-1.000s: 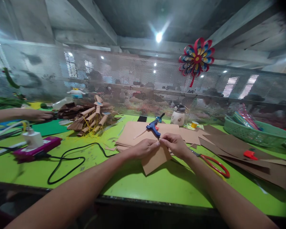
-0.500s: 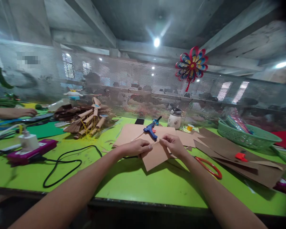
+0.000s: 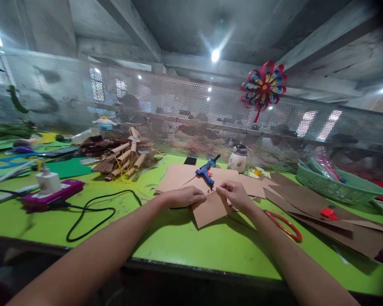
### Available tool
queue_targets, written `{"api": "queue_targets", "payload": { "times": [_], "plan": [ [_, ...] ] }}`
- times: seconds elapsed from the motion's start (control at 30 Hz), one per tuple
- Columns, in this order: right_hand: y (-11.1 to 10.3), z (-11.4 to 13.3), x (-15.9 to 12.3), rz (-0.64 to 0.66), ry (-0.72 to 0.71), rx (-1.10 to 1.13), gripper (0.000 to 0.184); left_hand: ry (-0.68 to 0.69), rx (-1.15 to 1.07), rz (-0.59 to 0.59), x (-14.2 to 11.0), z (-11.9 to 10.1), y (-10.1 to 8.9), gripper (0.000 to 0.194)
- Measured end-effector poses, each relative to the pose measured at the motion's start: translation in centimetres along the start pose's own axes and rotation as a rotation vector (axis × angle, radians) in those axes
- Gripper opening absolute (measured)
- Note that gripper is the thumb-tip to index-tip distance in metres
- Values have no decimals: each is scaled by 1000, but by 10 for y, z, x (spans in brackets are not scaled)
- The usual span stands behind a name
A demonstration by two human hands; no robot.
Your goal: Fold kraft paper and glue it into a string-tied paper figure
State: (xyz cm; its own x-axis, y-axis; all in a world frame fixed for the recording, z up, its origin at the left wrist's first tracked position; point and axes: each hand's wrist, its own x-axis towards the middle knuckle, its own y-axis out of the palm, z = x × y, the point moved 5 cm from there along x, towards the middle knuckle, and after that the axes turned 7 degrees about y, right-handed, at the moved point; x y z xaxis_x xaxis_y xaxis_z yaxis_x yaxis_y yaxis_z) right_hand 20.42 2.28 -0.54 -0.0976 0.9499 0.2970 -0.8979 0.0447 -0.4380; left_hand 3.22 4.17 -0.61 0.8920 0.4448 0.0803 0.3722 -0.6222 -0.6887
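I have room to move between the small brown sheet (image 3: 210, 210) and the near edge of the green table (image 3: 194, 255); a looped black cord (image 3: 72, 236) bounds it on the left, a red looped handle (image 3: 284, 226) on the right. The sheet is directly in front of the blue glue gun (image 3: 205, 172); my left hand (image 3: 188, 196) has its fingers closed on the upper left edge, my right hand (image 3: 236, 194) has its fingers pinched at the top edge. A perforated screen (image 3: 175, 100) stands behind, under a concrete ceiling (image 3: 191, 29). The sheet looks matte, with straight sides.
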Motion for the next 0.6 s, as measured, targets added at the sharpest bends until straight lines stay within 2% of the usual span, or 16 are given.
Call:
{"api": "queue_targets", "payload": {
  "times": [0.17, 0.43, 0.6],
  "plan": [
    [2, 3, -1, 17, -8, -33, 26, -15, -269, 45, -3, -2, 3, 44],
    [3, 6, -2, 31, 23, 21, 26, -82, -259, -15, -3, -2, 1, 41],
    [0, 3, -2, 12, 60, 41, 27, -44, -326, 45, -4, -9, 5, 34]
  ]
}}
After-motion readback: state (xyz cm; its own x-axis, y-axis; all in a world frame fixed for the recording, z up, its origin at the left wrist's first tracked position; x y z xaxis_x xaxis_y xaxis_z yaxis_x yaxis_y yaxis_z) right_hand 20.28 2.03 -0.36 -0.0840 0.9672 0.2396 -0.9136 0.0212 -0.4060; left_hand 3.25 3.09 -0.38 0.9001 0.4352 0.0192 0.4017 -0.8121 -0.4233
